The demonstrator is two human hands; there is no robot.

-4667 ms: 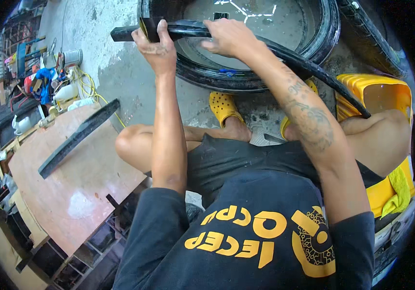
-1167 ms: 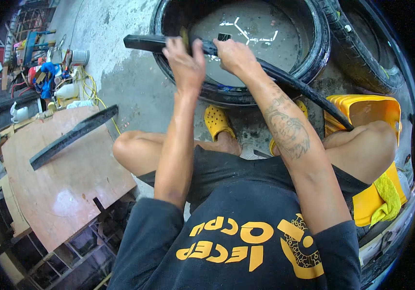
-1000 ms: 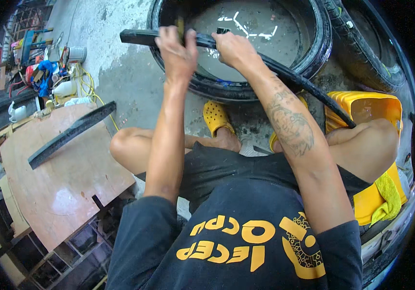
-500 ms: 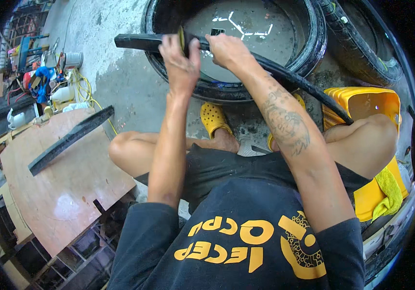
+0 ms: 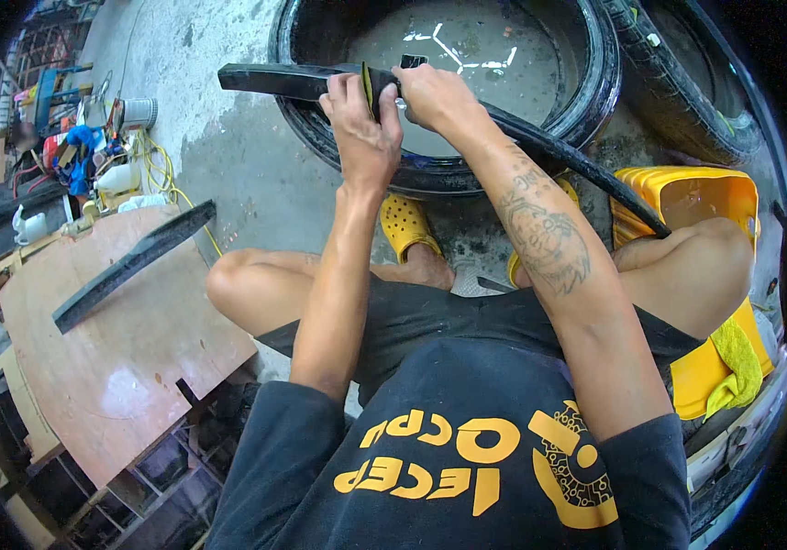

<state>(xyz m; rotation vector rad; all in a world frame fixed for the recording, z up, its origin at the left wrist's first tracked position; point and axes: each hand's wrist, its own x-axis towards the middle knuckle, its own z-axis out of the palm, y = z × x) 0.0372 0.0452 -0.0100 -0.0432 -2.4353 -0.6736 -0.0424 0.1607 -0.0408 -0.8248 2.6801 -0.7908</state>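
Note:
A long black bar point(image 5: 270, 81) lies slantwise before me, running across a big tyre point(image 5: 288, 137) toward my right knee. My left hand point(image 5: 363, 128) is closed on a folded piece of sandpaper point(image 5: 368, 90), dark with a yellowish edge, pressed around the bar. Just right of it, my right hand point(image 5: 432, 96) grips the bar from above, fingers partly hidden. By the right hand is a small black square point(image 5: 414, 61), its kind unclear.
A second dark bar point(image 5: 137, 266) rests on a wooden board point(image 5: 91, 367) at the left, beside cluttered tools and a white bucket point(image 5: 140, 113). Another tyre point(image 5: 678, 101) leans at the far right. A yellow crate point(image 5: 637, 183) and a yellow-green cloth point(image 5: 737, 367) are by my right knee.
My left hand has slid right along the bar with the sandpaper, closer to my right hand. The bar and my right hand stay nearly in place.

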